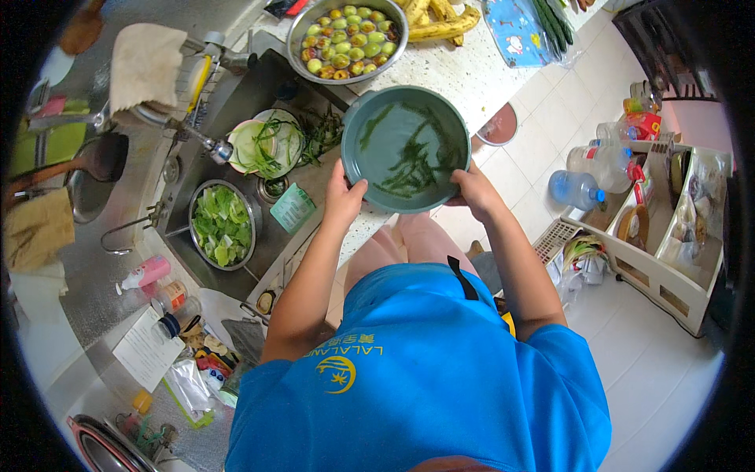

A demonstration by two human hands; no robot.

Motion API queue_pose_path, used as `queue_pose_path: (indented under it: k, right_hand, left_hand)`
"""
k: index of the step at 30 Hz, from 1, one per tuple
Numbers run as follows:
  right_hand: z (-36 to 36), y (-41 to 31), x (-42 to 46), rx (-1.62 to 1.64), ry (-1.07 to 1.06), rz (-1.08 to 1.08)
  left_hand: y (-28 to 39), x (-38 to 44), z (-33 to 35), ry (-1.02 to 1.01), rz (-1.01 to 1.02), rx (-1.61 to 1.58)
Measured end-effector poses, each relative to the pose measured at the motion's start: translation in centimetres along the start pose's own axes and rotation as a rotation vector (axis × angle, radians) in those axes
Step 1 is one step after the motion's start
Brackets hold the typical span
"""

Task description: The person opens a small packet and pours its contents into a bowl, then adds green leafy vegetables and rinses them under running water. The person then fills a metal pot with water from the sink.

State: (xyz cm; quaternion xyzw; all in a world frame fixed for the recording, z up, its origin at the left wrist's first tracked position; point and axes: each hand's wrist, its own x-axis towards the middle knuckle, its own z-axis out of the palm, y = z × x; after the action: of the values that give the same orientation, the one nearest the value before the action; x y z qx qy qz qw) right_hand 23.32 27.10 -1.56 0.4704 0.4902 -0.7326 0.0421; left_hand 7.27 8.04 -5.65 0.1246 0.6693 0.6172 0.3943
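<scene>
Between my two hands is a round green plastic basin [365, 127] with water and loose green leafy stems [416, 168] in it. My left hand [344, 197] grips its near left rim, thumb on top. On the near right side my right hand [476, 190] grips the rim, fingers hidden beneath. The basin is above the edge of the speckled counter [454, 97], beside the sink. To its left, in the sink [227, 118], a bowl [237, 135] holds more leafy stems. A metal colander [254, 227] there holds cut green leaves [221, 224].
Behind the basin stands a metal bowl of green and brown fruit [351, 44], with bananas [442, 26] beside it. A faucet head [221, 151] hangs over the sink. A reddish bucket [498, 124] sits on the floor; plastic bottles [575, 189] and a white rack [649, 259] stand right.
</scene>
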Motion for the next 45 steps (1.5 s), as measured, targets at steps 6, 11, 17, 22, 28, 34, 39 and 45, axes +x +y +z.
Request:
queue_pose_path:
  k: [6, 11, 17, 22, 28, 34, 39, 45]
  right_hand:
    - [-2.5, 1.3, 3.9, -0.278, 0.201, -0.278]
    - [-2.4, 1.9, 4.4, -0.523, 0.394, -0.526]
    - [-1.0, 2.5, 4.8, -0.535, 0.537, -0.619]
    - [-0.9, 2.7, 5.0, -0.488, 0.552, -0.652]
    - [-0.8, 2.7, 5.0, -0.451, 0.558, -0.631]
    - [-0.8, 2.6, 5.2, -0.469, 0.569, -0.62]
    - [-0.6, 2.4, 5.1, -0.427, 0.585, -0.628]
    - [-0.4, 2.4, 5.1, -0.372, 0.578, -0.617]
  left_hand:
    - [0.4, 2.5, 2.2, 0.043, 0.02, 0.044]
    - [1.9, 3.2, 2.5, 0.092, 0.09, 0.198]
    - [5.4, 2.9, 4.2, 0.163, 0.64, 0.922]
    - [5.5, 5.4, 7.4, -0.174, 0.586, 0.991]
    - [4.0, 7.7, 9.7, -0.172, 0.593, 1.175]
    - [3.9, 8.3, 8.8, -0.142, 0.413, 1.021]
    - [5.4, 8.6, 7.0, -0.031, 0.26, 1.069]
    - [5.4, 7.1, 7.9, -0.076, 0.595, 1.196]
